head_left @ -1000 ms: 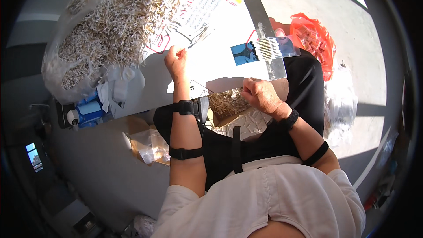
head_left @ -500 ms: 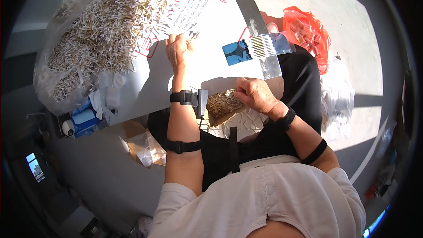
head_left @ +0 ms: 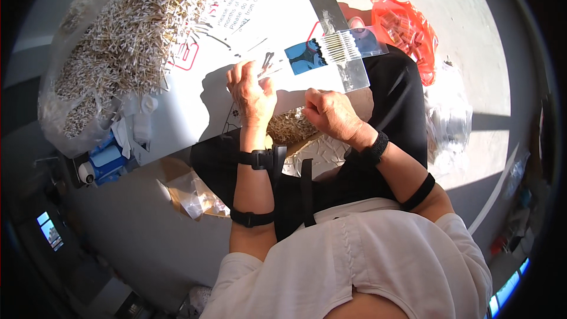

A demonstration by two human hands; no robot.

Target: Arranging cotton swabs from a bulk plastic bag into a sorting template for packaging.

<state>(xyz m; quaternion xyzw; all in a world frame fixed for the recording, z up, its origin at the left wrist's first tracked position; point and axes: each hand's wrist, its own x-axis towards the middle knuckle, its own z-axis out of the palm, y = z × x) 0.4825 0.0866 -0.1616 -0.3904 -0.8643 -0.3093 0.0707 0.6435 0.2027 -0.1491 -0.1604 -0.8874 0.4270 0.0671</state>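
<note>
The left hand [head_left: 254, 97], half-curled, has drawn nearer the fisted right hand [head_left: 335, 115], either's hold unclear; thin sticks [head_left: 269, 59] just beyond the left probably suit light pinching.

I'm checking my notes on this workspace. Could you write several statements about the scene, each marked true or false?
1. A clear plastic bag filled with loose white-tipped sticks lies on the left of the white printed tabletop. True.
2. The person's bare left hand is inside that bag. False: the hand is over the tabletop, outside the bag.
3. A crumpled translucent red plastic bag is on the person's right. True.
4. The person's bare right hand is flat with fingers spread. False: its fingers are curled.
</note>
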